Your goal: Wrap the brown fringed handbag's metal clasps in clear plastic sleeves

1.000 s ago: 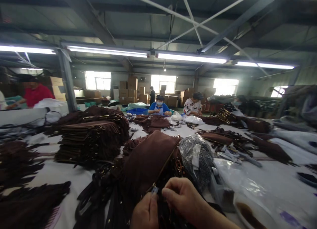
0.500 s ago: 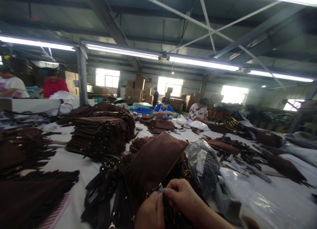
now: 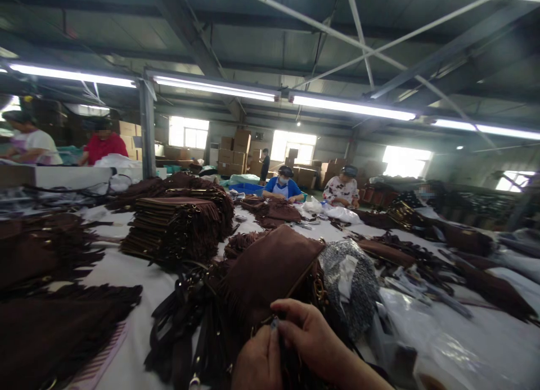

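Note:
Low in the centre, my left hand (image 3: 258, 359) is closed, its thumb and fingers pinching a small shiny metal piece (image 3: 274, 323) at the near end of a brown fringed bag (image 3: 270, 266). My right hand (image 3: 310, 336) touches the same spot from the right, its thumb close to the piece and its index finger raised and curved over it. Whether the right fingers grip anything is too small to tell. Dark straps (image 3: 172, 328) with metal clips lie left of the hands.
A stack of brown fringed bags (image 3: 169, 227) stands behind on the left, and more bags (image 3: 63, 328) lie nearer. To the right are a clear bag of small grey pieces (image 3: 352, 283), a grey bin (image 3: 386, 334) and plastic film. Several people sit across the table.
My right index finger has lifted away from its thumb. The left hand keeps its pinch near the bag's end. The whole view has shifted slightly, with things appearing farther right.

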Available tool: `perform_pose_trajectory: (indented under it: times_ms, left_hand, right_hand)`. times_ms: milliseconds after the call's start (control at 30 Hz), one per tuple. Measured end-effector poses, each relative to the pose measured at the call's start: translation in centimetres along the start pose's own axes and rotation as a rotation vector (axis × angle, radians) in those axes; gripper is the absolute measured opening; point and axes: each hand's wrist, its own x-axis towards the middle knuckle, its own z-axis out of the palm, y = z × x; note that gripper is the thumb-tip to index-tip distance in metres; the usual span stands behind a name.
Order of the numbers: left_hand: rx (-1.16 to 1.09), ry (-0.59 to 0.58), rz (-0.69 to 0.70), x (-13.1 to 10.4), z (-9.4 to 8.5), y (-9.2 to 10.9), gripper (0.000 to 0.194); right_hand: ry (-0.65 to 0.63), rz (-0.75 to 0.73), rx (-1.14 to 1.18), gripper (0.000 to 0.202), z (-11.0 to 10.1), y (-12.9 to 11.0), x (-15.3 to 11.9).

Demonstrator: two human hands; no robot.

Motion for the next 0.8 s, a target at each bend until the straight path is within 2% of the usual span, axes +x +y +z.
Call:
perform_pose_trajectory:
  times_ms: [100, 400, 633, 800]
  left_hand:
    - [-0.034, -0.017, 0.007, 0.0, 0.0, -0.1, 0.043]
    - [-0.035, 0.010, -0.025, -0.3, 0.7, -0.7, 0.041]
    - [0.040, 0.086, 0.025, -0.4, 0.5, -0.4, 0.037]
    - [0.230, 0.075, 0.134, -0.5, -0.2, -0.1, 0.032]
  right_hand:
    - [-0.009, 0.011, 0.054, 0.035, 0.2, 0.8, 0.1]
    - [0.120, 0.052, 0.073, 0.036, 1.2, 0.6, -0.2]
    - [0.183, 0.063, -0.070, 0.028, 1.7, -0.3, 0.0]
    - [0.254, 0.099, -0.220, 0.021, 2.1, -1.1, 0.3]
